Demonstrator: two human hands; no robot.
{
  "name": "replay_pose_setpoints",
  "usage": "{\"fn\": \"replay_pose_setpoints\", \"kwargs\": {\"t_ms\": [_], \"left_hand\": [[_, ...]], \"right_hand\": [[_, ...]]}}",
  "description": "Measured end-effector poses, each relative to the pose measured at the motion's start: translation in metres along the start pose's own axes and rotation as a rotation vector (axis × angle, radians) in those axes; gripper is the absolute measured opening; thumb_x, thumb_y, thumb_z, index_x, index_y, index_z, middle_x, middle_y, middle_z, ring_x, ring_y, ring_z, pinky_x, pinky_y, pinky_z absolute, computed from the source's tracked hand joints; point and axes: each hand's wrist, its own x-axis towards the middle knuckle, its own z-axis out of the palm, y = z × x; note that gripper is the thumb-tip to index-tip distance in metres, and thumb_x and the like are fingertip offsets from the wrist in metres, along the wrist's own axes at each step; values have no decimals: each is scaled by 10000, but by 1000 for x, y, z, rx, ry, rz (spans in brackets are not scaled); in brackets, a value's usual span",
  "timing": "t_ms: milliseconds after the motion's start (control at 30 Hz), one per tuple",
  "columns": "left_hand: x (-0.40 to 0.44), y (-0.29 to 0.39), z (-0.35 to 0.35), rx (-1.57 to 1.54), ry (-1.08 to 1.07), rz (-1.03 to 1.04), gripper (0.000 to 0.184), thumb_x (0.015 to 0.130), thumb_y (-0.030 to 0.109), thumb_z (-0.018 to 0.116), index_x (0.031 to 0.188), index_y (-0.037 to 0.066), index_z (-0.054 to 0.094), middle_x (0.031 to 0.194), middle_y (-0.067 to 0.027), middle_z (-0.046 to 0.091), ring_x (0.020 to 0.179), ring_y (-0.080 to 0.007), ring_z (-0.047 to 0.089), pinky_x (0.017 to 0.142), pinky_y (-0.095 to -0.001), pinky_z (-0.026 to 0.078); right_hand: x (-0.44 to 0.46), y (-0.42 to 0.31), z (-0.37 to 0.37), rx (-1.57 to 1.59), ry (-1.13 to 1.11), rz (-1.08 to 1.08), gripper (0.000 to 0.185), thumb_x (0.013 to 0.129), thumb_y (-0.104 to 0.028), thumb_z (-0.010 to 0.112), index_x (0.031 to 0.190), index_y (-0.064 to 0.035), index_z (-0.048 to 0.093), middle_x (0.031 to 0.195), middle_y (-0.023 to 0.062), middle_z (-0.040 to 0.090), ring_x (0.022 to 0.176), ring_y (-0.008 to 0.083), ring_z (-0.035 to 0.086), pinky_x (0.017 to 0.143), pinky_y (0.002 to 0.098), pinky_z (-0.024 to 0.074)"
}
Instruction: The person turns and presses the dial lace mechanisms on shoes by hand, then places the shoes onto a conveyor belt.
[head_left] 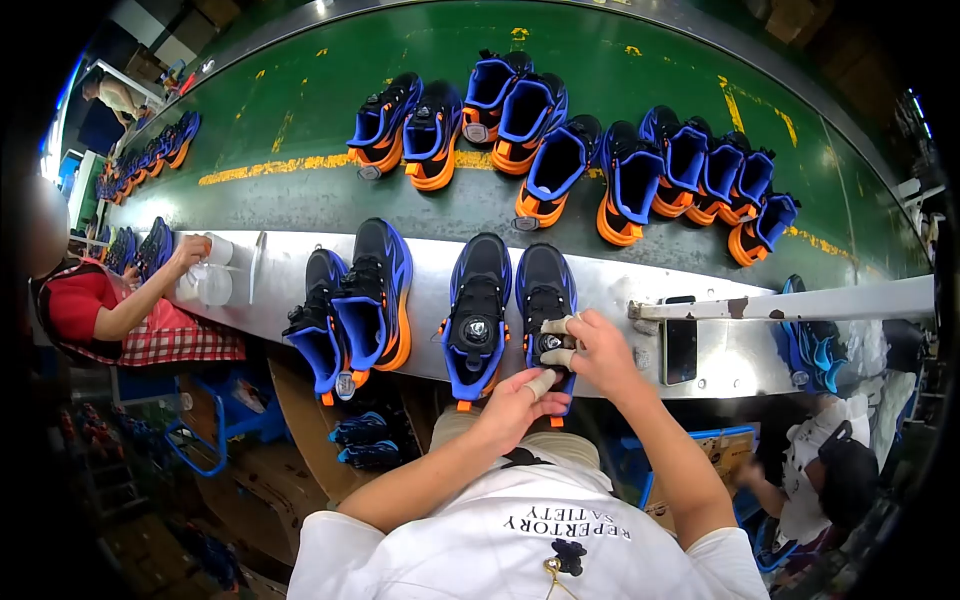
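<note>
A pair of black and blue sneakers with orange soles stands in front of me, toes pointing away: the left sneaker (pixel 475 290) and the right sneaker (pixel 545 285). The left one has a round dial (pixel 478 332) on its tongue. My right hand (pixel 600 352) has its covered thumb and forefinger closed around the tongue and dial area of the right sneaker. Lower down, my left hand (pixel 515 410) pinches at that same sneaker's collar, near the orange heel tab. Pale covers wrap several of my fingertips. What lies between the fingers is partly hidden.
Another sneaker pair (pixel 370 295) stands to the left on the metal ledge (pixel 420 255). Several sneakers (pixel 630 180) line the green conveyor (pixel 300 110) beyond. To the right are a phone (pixel 680 350) and a white bar (pixel 790 302). Co-workers sit at left (pixel 130 320) and right (pixel 825 470).
</note>
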Motion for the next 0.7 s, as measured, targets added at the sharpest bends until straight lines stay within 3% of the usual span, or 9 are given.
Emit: {"fn": "replay_pose_setpoints", "kwargs": {"t_ms": [300,333,367,467,500,533,600,667,700], "left_hand": [[3,-14,0,-54,-106,14,363,952,76,503,1293,-34,448,1245,-119,547,996,-202,619,821,-297,515],[2,-8,3,-42,-120,12,379,950,79,507,1305,-34,437,1262,-118,539,998,-199,618,820,-293,513],[0,-2,4,58,-123,-31,388,953,112,517,1300,-48,449,1245,-121,557,960,-197,629,773,-277,520],[-39,60,39,940,-28,-192,271,936,228,586,1112,34,659,1097,-132,636,823,-183,641,679,-307,518],[-28,41,8,1209,-20,648,248,880,243,661,1039,55,694,994,-136,637,797,-211,633,668,-327,505],[-24,51,3,1244,143,994,292,805,210,722,1026,27,673,951,-141,598,818,-276,604,690,-358,489],[-19,82,-5,1450,454,1157,285,761,202,746,960,20,653,947,-136,565,847,-308,571,736,-387,475],[4,81,-33,1402,310,930,246,748,206,735,897,39,634,929,-122,540,916,-318,541,791,-403,456],[8,81,-40,1357,226,972,218,758,190,721,901,48,638,937,-117,548,923,-316,538,804,-402,447]], "right_hand": [[-8,1,11,-113,77,51,279,668,-1,692,937,-62,655,791,123,510,714,312,559,617,395,456],[-10,2,12,-100,66,62,300,678,-45,719,972,-86,675,777,112,496,696,283,550,615,376,452],[-12,7,13,-88,55,70,323,688,-90,746,1006,-110,695,763,102,482,678,253,541,614,356,447],[-2,-8,-7,43,-78,178,349,726,-163,769,1068,-129,706,809,81,503,707,199,551,675,323,460],[2,-9,-11,61,-59,116,344,743,-146,755,1079,-106,693,838,92,523,734,213,548,680,322,460],[5,-10,-11,84,-44,50,340,759,-129,740,1090,-83,679,866,102,543,762,227,545,686,320,459],[21,-31,-9,140,-22,111,312,785,-121,724,1088,-67,676,910,108,563,800,236,560,729,316,465],[41,-36,-1,182,-35,40,274,808,-85,686,1080,-54,672,898,120,556,807,261,584,713,337,476],[48,-25,9,167,-47,22,268,806,-84,685,1072,-51,673,894,126,551,794,264,582,697,337,476]]}}
